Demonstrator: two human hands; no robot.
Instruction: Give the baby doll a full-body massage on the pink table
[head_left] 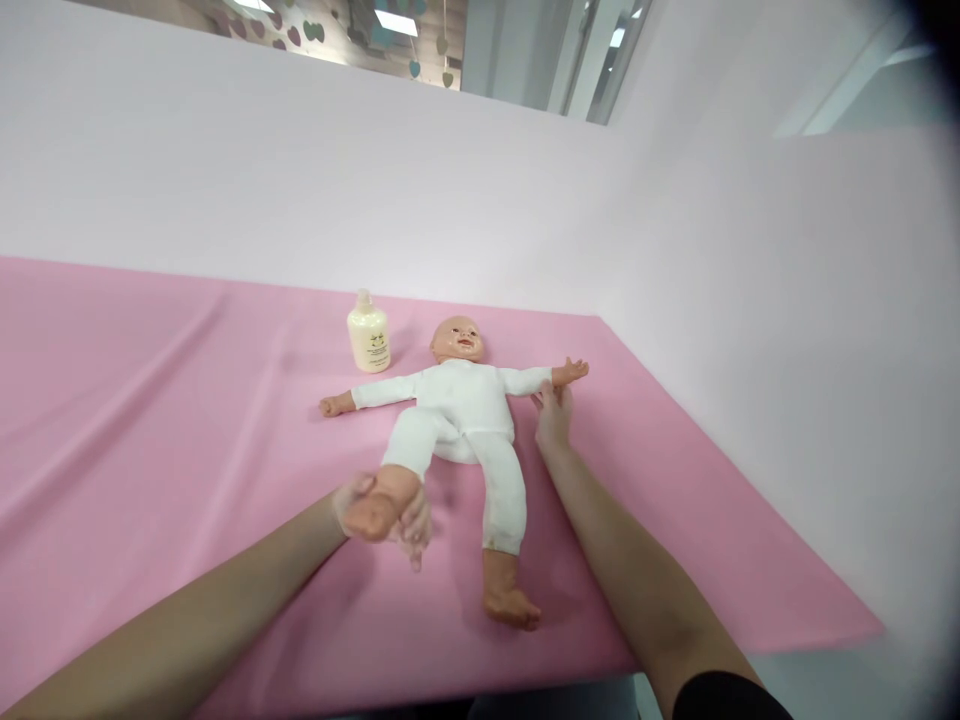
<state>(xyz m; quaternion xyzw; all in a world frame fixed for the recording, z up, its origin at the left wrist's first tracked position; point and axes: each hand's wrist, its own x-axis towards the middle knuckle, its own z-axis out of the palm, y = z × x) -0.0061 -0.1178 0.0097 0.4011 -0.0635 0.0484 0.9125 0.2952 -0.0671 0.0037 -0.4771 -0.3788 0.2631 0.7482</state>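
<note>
Left hand (382,510) wraps loosely around the doll's (457,400) raised foot, blurred. Right hand (553,415) rests by the doll's wrist, fingers touching the sleeve; its grip is unclear. Doll lies face-up on a pink cloth (150,400), with a bottle (368,337) beside its head.

Left hand (375,510) blurred, its fingers (414,535) perhaps curled behind the doll's foot (379,505) (bottle (368,338) label unreadable).

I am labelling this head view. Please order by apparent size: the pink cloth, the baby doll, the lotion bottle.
1. pink cloth, covering the table
2. baby doll, lying face up
3. lotion bottle, beside the doll's head

The gaps are plain; nearness does not alter the order.
</note>
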